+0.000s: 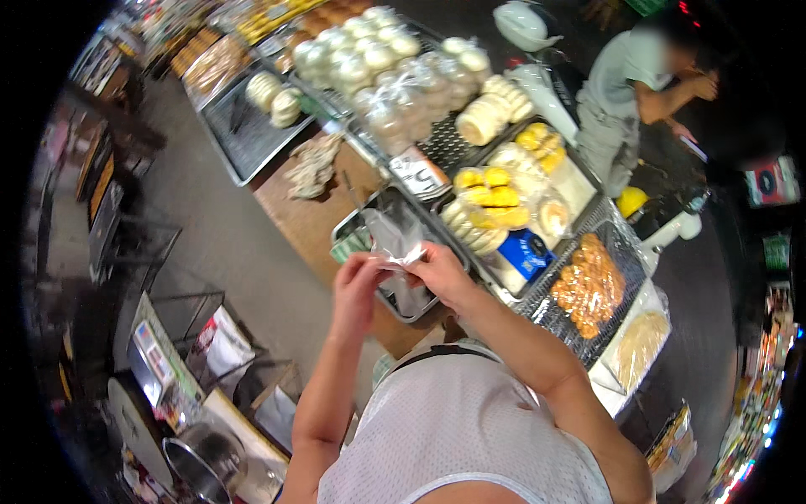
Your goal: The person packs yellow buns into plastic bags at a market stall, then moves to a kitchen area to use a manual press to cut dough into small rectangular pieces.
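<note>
My left hand and my right hand are raised close together, fingers pinched on a crumpled clear plastic bag. They are over a metal tray with a green-striped item at its left side. The tray sits on a brown board. Just right of my hands are packs of yellow rolls, pale rolls and a blue card in a dark tray.
Wrapped fried food, white buns, a nearly bare tray and a rag surround me. A person is beyond the trays at right. A steel pot and metal racks are at left.
</note>
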A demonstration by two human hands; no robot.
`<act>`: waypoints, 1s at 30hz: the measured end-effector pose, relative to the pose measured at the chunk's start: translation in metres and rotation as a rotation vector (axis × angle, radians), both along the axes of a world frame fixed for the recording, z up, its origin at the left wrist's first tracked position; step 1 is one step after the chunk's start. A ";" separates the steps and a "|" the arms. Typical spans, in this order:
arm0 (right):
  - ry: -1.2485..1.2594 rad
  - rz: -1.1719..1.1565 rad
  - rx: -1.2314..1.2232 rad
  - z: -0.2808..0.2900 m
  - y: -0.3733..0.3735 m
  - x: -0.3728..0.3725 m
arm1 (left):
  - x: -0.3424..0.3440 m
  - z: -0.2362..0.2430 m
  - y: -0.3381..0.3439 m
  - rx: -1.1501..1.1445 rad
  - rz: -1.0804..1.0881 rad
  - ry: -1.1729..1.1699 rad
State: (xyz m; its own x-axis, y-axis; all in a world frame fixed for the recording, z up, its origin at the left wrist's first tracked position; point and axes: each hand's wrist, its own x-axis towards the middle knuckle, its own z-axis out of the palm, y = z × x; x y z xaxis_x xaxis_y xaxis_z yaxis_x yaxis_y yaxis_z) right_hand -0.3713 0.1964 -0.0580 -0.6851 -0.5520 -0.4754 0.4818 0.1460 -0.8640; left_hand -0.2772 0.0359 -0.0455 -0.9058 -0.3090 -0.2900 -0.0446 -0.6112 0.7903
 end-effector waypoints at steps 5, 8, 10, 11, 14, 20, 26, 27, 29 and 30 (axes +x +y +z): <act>-0.232 -0.374 -0.195 -0.013 0.041 -0.019 | -0.012 0.020 -0.015 0.343 -0.040 0.172; -0.230 -0.567 -0.356 0.013 0.062 -0.041 | -0.020 0.038 -0.007 0.387 -0.122 0.158; -0.142 -0.615 -0.419 0.048 0.078 -0.065 | -0.031 0.043 0.001 0.303 -0.303 0.119; -0.074 -0.590 -0.435 0.064 0.083 -0.078 | -0.035 0.045 0.005 0.256 -0.388 0.096; 0.086 -0.577 -0.353 0.098 0.085 -0.121 | -0.073 0.050 0.012 0.099 -0.691 0.060; 0.294 -0.368 -0.369 0.152 0.118 -0.214 | -0.174 0.095 0.030 -0.320 -1.344 -0.011; 0.775 0.166 0.121 0.176 0.158 -0.246 | -0.265 0.063 0.003 -0.865 -1.307 -0.104; 0.791 0.276 0.274 0.174 0.162 -0.244 | -0.275 0.057 0.006 -1.000 -1.241 -0.146; 0.870 0.580 0.671 0.155 0.155 -0.241 | -0.282 0.046 0.009 -1.496 -1.200 -0.138; 0.837 0.597 0.771 0.147 0.150 -0.236 | -0.280 0.050 0.018 -1.861 -1.205 -0.089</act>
